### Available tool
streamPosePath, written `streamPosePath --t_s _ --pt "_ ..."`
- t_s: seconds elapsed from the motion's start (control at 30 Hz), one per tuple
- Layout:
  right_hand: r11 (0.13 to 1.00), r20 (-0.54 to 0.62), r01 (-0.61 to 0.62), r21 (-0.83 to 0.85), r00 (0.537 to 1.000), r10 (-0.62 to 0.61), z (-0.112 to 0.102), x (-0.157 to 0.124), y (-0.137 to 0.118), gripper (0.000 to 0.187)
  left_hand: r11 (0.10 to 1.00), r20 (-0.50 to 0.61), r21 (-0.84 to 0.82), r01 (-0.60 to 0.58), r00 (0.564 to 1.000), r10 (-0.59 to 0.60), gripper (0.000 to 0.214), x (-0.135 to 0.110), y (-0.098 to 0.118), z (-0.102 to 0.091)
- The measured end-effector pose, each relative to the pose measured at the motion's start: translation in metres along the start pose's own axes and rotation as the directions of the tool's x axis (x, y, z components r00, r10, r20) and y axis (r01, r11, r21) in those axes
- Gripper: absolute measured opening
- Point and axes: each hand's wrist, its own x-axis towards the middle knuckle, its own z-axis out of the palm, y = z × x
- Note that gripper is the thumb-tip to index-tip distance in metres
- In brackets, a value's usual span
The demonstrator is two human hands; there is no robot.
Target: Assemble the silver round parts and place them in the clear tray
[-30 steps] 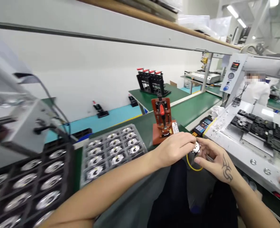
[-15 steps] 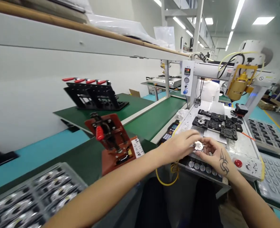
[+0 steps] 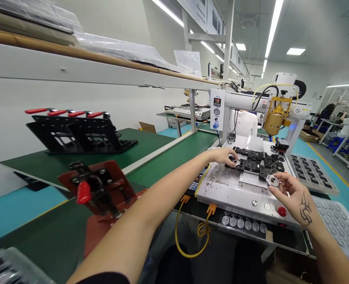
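Observation:
My left hand [image 3: 225, 156] reaches out over the black fixture plate [image 3: 258, 162] on the white machine table [image 3: 230, 188]. Its fingertips pinch a small round metal part [image 3: 237, 162] at the fixture's left end. My right hand [image 3: 292, 193], with a tattoo on its back, holds another round silver part [image 3: 273, 181] between thumb and fingers, just off the fixture's right front corner. The yellow screwdriver head [image 3: 276, 116] of the machine hangs behind the fixture.
A red toggle-clamp jig [image 3: 99, 191] stands on the green bench at my left, with a black clamp rack [image 3: 76, 134] behind it. Grey part trays [image 3: 313, 169] lie right of the machine. A yellow cable [image 3: 192, 236] loops below the table. A person in white stands behind the machine.
My view has swung right from the trays to the machine. My hands, joined on one part before, have separated: the left reached to the fixture, the right moved right with a round part.

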Motion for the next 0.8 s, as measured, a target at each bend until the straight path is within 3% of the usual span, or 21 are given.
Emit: streamPosePath --t_s 0.17,0.3,0.43,0.53,0.63,0.8 --pt "0.996 -0.002 0.073 -0.054 0.997 -0.073 0.017 0.038 -0.003 0.046 0.999 -0.067 -0.028 -0.04 0.997 0.038 0.04 0.001 0.004 -0.001" --pt "0.955 0.177 0.183 -0.234 0.974 -0.143 0.051 0.095 -0.007 0.037 0.991 -0.24 -0.094 -0.094 0.968 0.069 0.045 -0.017 0.018 -0.01" --pt "0.933 0.32 0.207 -0.294 0.941 -0.109 0.085 0.143 -0.006 0.028 0.977 -0.378 -0.155 -0.146 0.923 0.078 0.049 -0.052 0.035 -0.015" --pt "0.922 0.388 0.202 -0.331 0.92 -0.062 0.101 0.163 -0.004 0.03 0.953 -0.447 -0.203 -0.224 0.887 0.113 0.043 -0.086 0.048 -0.011" --pt "0.915 0.439 0.202 -0.35 0.898 -0.03 0.107 0.172 -0.001 0.034 0.928 -0.488 -0.228 -0.296 0.859 0.154 0.034 -0.12 0.058 -0.002" --pt "0.898 0.472 0.225 -0.379 0.881 -0.021 0.108 0.173 0.006 0.031 0.926 -0.519 -0.249 -0.285 0.846 0.121 0.033 -0.165 0.06 0.019"
